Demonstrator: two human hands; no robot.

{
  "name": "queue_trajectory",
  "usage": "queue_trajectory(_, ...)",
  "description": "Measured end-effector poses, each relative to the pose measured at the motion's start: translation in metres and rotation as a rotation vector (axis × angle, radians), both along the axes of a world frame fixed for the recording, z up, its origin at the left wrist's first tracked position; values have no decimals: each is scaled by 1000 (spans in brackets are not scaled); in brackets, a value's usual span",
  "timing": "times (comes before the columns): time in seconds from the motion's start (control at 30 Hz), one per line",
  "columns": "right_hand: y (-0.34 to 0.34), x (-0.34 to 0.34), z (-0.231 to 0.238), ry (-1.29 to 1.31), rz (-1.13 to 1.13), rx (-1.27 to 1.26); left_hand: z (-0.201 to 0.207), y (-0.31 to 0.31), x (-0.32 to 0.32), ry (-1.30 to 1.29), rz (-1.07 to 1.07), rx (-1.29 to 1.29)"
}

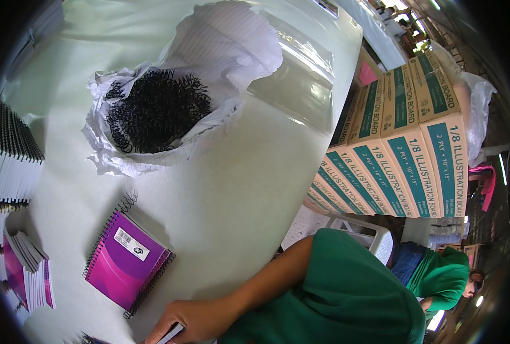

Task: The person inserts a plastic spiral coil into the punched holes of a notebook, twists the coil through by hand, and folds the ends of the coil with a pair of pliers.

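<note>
My right hand (195,321) is at the lower edge, its green-sleeved arm reaching in from the right. Its fingers are closed on a thin object with a pale edge (172,332); the picture's edge cuts it off, so its kind cannot be told. My left hand is out of view. Beyond the right hand, a purple and pink spiral notebook (123,258) lies on the pale table (238,189). Dark wire runs along two of its sides, with a loose coil end sticking out at its top. Farther off, a tangled heap of black spiral coils (157,112) rests in crumpled white paper (112,163).
Stacks of spiral-bound notebooks (11,172) and loose purple-covered booklets (28,269) line the left side. Clear plastic sheeting (295,86) covers the table's far right. Stacked cartons (398,143) stand beyond the right edge, near a white plastic chair (375,238). Another person (438,281) in green is behind.
</note>
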State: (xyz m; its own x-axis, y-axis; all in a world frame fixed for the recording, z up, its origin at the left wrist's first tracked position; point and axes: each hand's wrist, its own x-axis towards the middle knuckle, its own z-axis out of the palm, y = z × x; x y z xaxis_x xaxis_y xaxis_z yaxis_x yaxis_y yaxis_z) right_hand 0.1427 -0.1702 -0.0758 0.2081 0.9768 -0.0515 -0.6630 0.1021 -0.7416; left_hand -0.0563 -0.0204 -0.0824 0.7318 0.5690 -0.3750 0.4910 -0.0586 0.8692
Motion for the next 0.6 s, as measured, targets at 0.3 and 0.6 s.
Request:
queue_trajectory(0.3,-8,-17,3,-400,-114,93,-2,-8,-17,-123,119,-3)
queue_trajectory(0.6,-12,-3,-16,-776,-193,86,12,7,10,-190,118,-16)
